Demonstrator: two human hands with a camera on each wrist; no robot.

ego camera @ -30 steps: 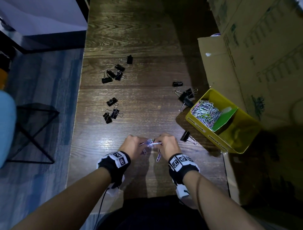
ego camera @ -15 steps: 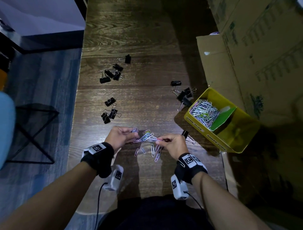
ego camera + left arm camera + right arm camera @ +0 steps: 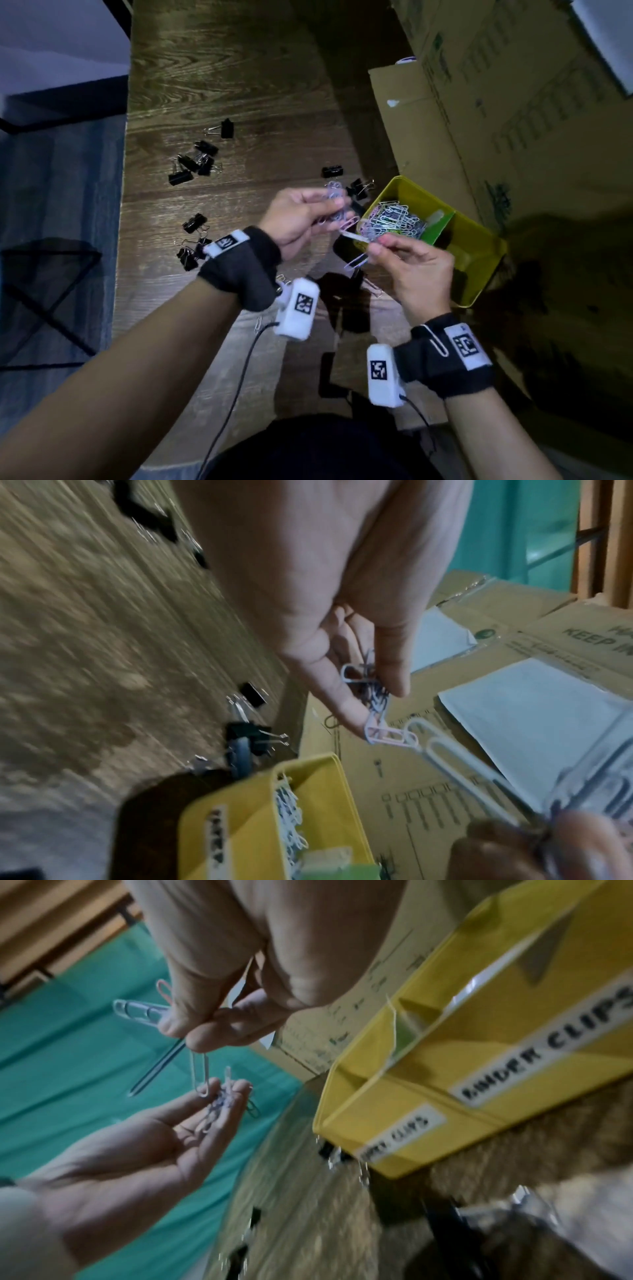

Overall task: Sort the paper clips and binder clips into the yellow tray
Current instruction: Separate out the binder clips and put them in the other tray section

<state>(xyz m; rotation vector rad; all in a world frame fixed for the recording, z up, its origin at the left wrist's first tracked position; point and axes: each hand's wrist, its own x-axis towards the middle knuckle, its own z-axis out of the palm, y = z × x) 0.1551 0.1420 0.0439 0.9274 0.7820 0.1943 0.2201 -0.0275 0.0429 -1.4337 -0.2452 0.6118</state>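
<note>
Hands above tray's near corner: left hand and right hand both pinch paper clips; release together over the yellow tray clip compartment.

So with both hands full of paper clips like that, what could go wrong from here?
The left hand and right hand hold loose, partly tangled paper clips beside the yellow tray; some could slip onto the table or land in the tray's other section, past the green divider. One stray clip clings to the right wristband and may be forgotten.
</note>
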